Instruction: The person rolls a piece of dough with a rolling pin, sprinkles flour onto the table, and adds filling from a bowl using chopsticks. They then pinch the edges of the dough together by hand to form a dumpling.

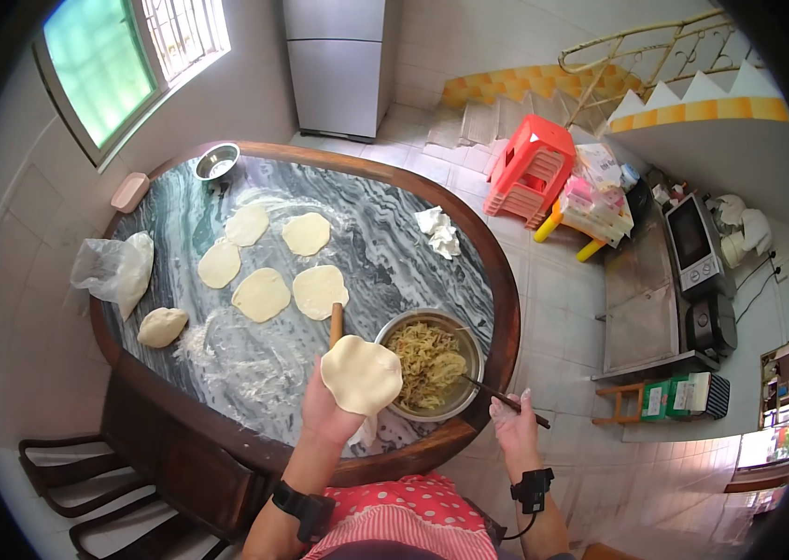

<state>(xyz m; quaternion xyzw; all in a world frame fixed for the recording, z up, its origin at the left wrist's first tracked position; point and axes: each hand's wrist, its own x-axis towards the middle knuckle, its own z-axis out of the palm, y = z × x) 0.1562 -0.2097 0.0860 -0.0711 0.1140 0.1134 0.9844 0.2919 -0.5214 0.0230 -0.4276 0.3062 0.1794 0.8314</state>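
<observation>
A round, wavy-edged dough wrapper (362,375) lies on my left hand (327,411), which supports it from below near the table's front edge. My right hand (516,427) holds dark chopsticks (505,399), whose tips reach into the shredded filling (424,362). That filling sits in a metal bowl (472,347) at the table's right front. Just beyond the held wrapper, a wooden rolling pin (337,323) touches or overlaps a flat dough round (319,291). More rounds, such as one (261,295) to its left, lie on the floured marble.
On the table (394,245) are a dough lump (163,328), a plastic bag (124,271), a small metal bowl (217,162) and crumpled white tissue (438,232). A pink dish (130,191) is at the left edge. Dark chairs (170,448) stand at the lower left.
</observation>
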